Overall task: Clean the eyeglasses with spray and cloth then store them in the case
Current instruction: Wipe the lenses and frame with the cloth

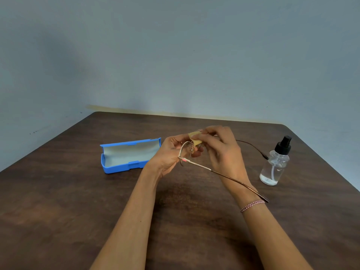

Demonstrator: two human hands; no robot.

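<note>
Thin metal-framed eyeglasses (196,164) are held above the middle of the table, temples unfolded toward me and to the right. My left hand (169,152) grips the frame at its left lens and hinge. My right hand (220,147) pinches a small tan cloth (195,137) against the other lens, which the fingers mostly hide. A blue eyeglass case (131,155) lies open on the table to the left of my hands, its pale lining showing and nothing in it. A clear spray bottle (275,165) with a black pump top stands upright at the right.
The dark brown wooden table (68,201) ends at a far edge close to a blue-grey wall (175,55). Its right corner slopes away just behind the spray bottle. A braided bracelet (252,205) is on my right wrist.
</note>
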